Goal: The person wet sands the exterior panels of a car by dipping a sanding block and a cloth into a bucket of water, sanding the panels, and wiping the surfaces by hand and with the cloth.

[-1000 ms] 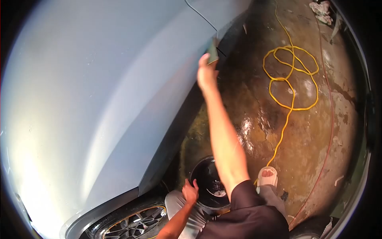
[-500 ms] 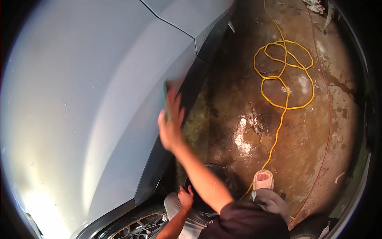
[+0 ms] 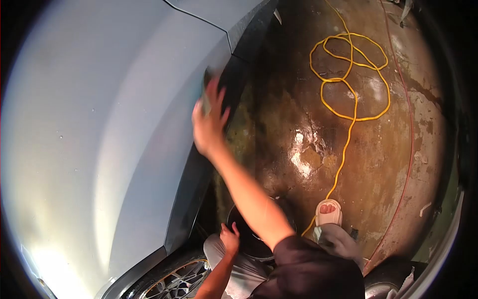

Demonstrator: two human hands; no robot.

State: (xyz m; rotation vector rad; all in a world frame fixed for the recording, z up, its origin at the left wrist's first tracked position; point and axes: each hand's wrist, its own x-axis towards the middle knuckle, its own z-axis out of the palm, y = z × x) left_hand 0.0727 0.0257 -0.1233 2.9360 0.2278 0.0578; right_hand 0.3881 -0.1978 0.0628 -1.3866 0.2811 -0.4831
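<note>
My right hand [image 3: 210, 122] reaches up along the lower side of a grey car body panel [image 3: 149, 119], near its dark bottom trim. Under its fingers is a flat, dark pad with a teal-looking edge [image 3: 207, 79], pressed to or just over the panel; motion blur hides its exact kind. Close to my knee, my left hand [image 3: 230, 240] hangs with thumb and finger apart and nothing visible in it. Beneath it is the car's wheel [image 3: 181, 279], with a dark spoked rim.
A yellow cord [image 3: 348, 144] lies in loops on the wet, stained floor [image 3: 279, 139] and runs to my sandalled foot [image 3: 328, 212]. A thin red hose or cable [image 3: 411, 139] curves along the right. Behind my right forearm stands a round black container [image 3: 238, 219].
My right hand has slid farther up along the panel with the pad. The whole view has shifted slightly; my left hand stays beside my knee.
</note>
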